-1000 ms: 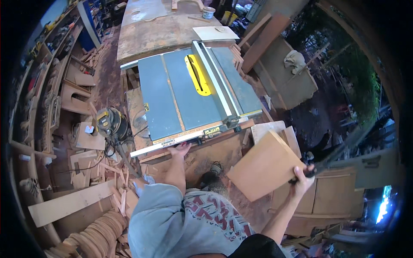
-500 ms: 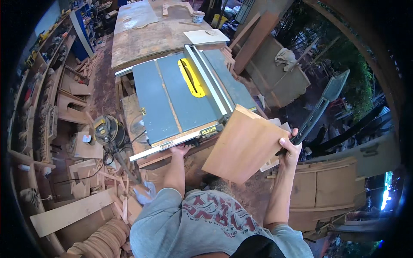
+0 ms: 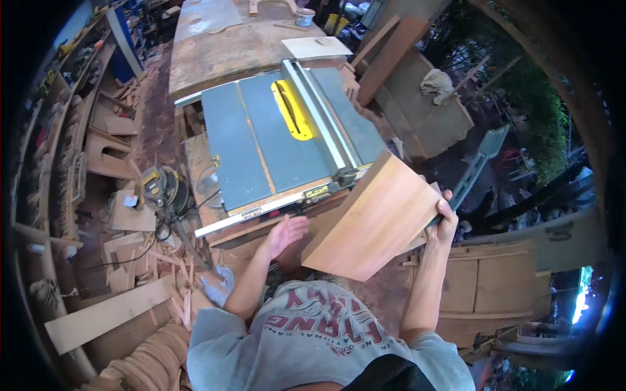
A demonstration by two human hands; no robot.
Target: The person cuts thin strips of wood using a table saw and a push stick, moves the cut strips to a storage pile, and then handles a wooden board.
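My right hand (image 3: pixel 443 218) grips a light wooden board (image 3: pixel 372 221) along with a long dark grey plastic tool (image 3: pixel 473 169) that sticks up past it. The board is tilted, with its near edge over my shirt. My left hand (image 3: pixel 287 231) is open, fingers apart, just in front of the table saw's front rail and left of the board. The saw's grey top (image 3: pixel 257 163) has a yellow blade insert (image 3: pixel 290 111) and a metal fence (image 3: pixel 319 117) to its right.
Behind the saw stands a wooden worktable (image 3: pixel 202 65) with a pale panel and a tub. A shop vacuum (image 3: pixel 163 189) with hose sits left. Wood offcuts (image 3: pixel 120 274) litter the lower left beside shelving (image 3: pixel 65 130). Planks (image 3: pixel 391 58) lean at the upper right.
Over the last second the board and tool in my right hand rose toward the saw. My left hand has come out from under the front rail, moving toward the board with fingers opened.
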